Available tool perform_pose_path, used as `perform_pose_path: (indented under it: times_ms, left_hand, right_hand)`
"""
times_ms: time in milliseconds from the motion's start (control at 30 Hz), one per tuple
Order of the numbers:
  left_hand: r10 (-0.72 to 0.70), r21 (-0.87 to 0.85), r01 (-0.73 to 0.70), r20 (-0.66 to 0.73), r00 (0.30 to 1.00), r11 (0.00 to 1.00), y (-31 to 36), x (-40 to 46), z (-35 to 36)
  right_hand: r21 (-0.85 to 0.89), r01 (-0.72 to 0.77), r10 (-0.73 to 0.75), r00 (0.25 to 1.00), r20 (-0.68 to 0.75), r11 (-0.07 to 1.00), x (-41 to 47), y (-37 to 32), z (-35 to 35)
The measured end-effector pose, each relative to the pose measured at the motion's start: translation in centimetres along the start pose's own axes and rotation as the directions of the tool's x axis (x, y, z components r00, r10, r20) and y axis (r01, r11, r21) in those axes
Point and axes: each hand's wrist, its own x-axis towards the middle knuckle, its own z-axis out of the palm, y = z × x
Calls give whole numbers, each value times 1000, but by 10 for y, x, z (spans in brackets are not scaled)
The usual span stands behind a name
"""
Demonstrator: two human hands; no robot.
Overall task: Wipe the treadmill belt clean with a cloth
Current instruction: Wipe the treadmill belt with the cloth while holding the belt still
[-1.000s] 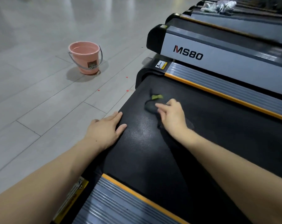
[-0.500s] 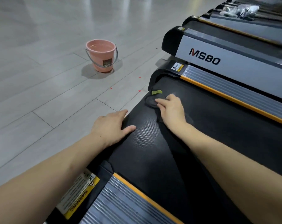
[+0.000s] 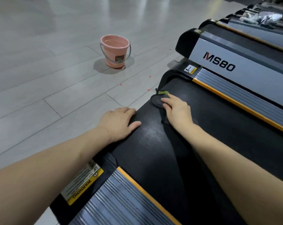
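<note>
A dark cloth (image 3: 158,101) lies near the belt (image 3: 153,159) end, pressed flat under the right hand (image 3: 176,111), fingers straight and together; the left hand (image 3: 119,122) rests spread on the belt's edge; a pink bucket (image 3: 115,51) stands on the floor

The right hand (image 3: 178,111) presses a dark cloth (image 3: 158,101) flat on the belt (image 3: 153,151), fingers apparently straight. The left hand (image 3: 119,121) rests on the belt's edge. A bucket (image 3: 115,51) stands on the floor (image 3: 40,78).
</note>
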Motion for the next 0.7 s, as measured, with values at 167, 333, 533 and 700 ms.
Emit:
perform_pose_path:
  times_ms: [167, 333, 533, 700]
  left_hand:
    - [14, -85, -27, -142, 990, 996, 4, -2, -3]
    - [59, -37, -61, -63, 996, 997, 4, -5, 4]
    - [113, 30, -115, 60, 992, 993, -9, -6, -3]
    - [133, 49, -135, 49, 990, 990, -8, -9, -1]
  right_hand:
    - [214, 313, -334, 940, 74, 926, -77, -31, -5]
    - [-28, 207, -206, 978, 19, 978, -9, 34, -6]
    - [-20, -23, 22, 998, -59, 1000, -32, 18, -12]
    - [171, 241, -250, 968, 33, 955, -127, -14, -26]
